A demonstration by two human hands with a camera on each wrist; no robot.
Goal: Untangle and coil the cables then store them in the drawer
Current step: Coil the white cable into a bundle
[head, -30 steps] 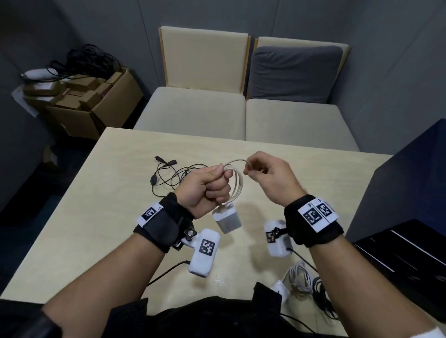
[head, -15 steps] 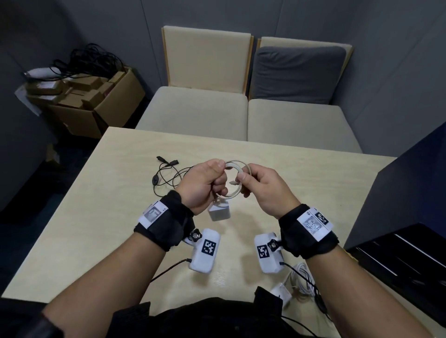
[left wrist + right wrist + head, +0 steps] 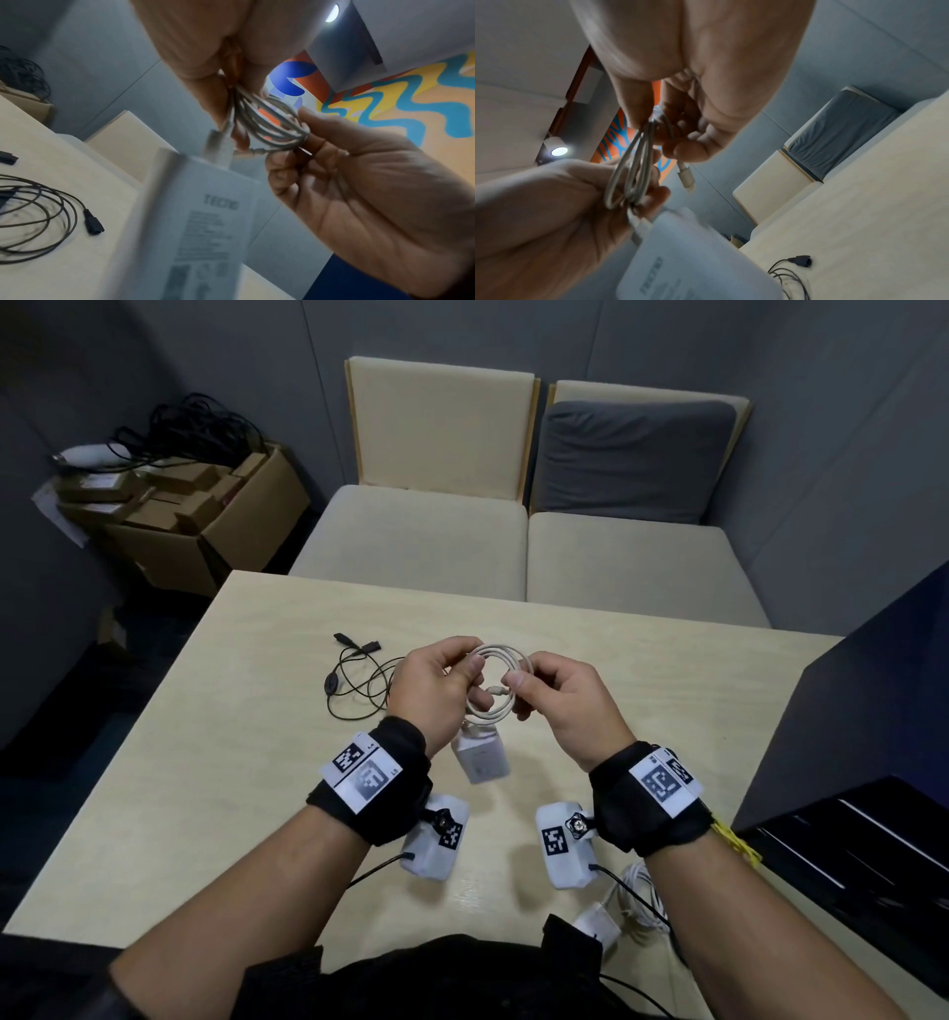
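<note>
White cable (image 3: 494,683) coiled between my left hand (image 3: 434,688) and right hand (image 3: 565,698), both pinching it: tuck the loose plug (image 3: 686,178) through (adapter (image 3: 480,755) dangling) without slackening loops.

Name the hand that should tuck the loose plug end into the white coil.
Right, probably. The right hand pinches the white cable coil beside its free plug end, which dangles below those fingers. The left hand grips the coil's other side, with the charger brick hanging beneath.

We read "TECNO" on the white charger block (image 3: 205,213); the smaller print beneath it is too blurred.
</note>
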